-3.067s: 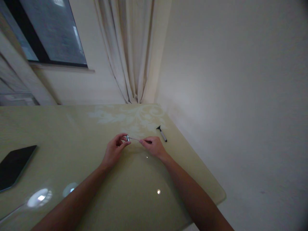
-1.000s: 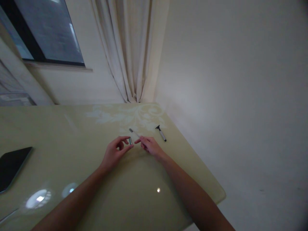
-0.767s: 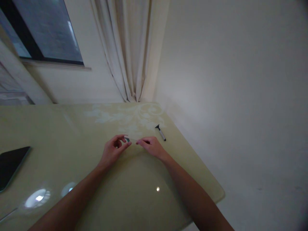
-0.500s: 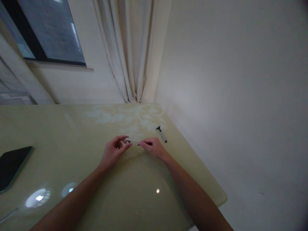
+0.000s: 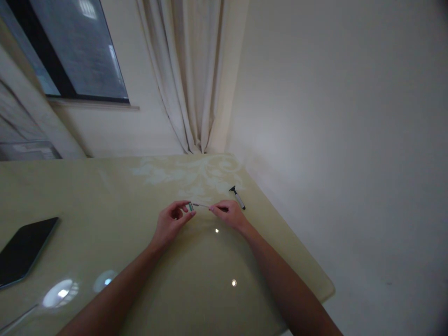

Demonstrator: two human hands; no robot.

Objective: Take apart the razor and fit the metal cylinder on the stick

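Between the thumb and fingers of my left hand (image 5: 172,220) is a small greenish piece (image 5: 191,206), held upright just above the table. My right hand (image 5: 229,213) pinches one end of a thin stick-like tool (image 5: 201,205), whose darker tip points left at the small piece. A narrow gap seems to lie between the tip and the piece. Just beyond my right hand, a razor (image 5: 238,198) with a black head and grey handle lies on the table.
The glossy pale green table (image 5: 182,289) has its right edge along the wall. A black tablet-like slab (image 5: 26,249) lies at the left, with a thin rod or cable (image 5: 19,318) nearer. Curtains (image 5: 191,74) and a window (image 5: 84,51) stand behind.
The view has shifted slightly, so everything sits a little lower and further right. The small piece has turned to show its green face, and the tool's tip is now clear of it.
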